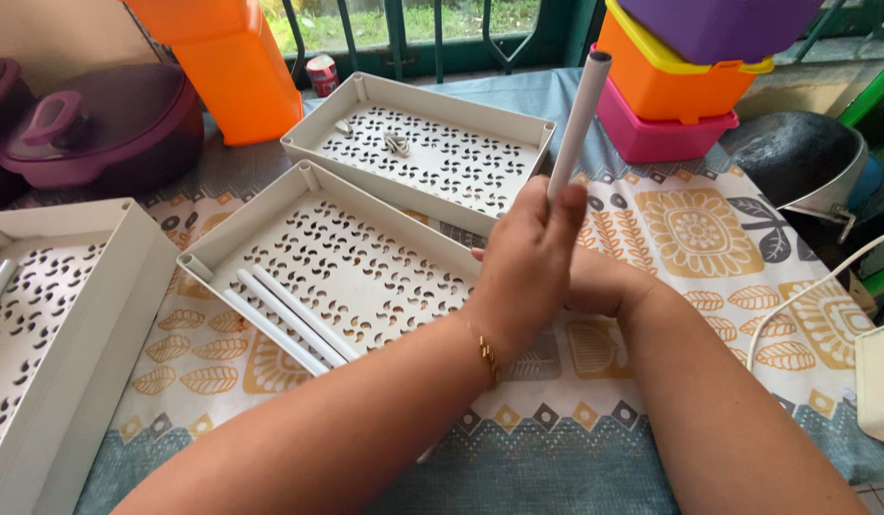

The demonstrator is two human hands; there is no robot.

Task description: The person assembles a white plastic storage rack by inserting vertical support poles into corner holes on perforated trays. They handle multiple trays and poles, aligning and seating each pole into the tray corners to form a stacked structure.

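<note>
The left hand (528, 262) has its fingers wrapped tight around the lower part of a white tube (577, 124), whose long axis stands almost upright, the open end pointing up and slightly to the right. The right hand (604, 284) is mostly hidden behind it, so I cannot tell its fingers. Both are above the middle of the table (699, 238), covered with a leaf-pattern cloth, near a white perforated tray (337, 272) that lies by a window.

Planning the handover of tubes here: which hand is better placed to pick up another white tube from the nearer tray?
Probably the left hand: it grips the upright white tube but sits closest to the tubes in the nearer tray. The right hand is behind it.
</note>
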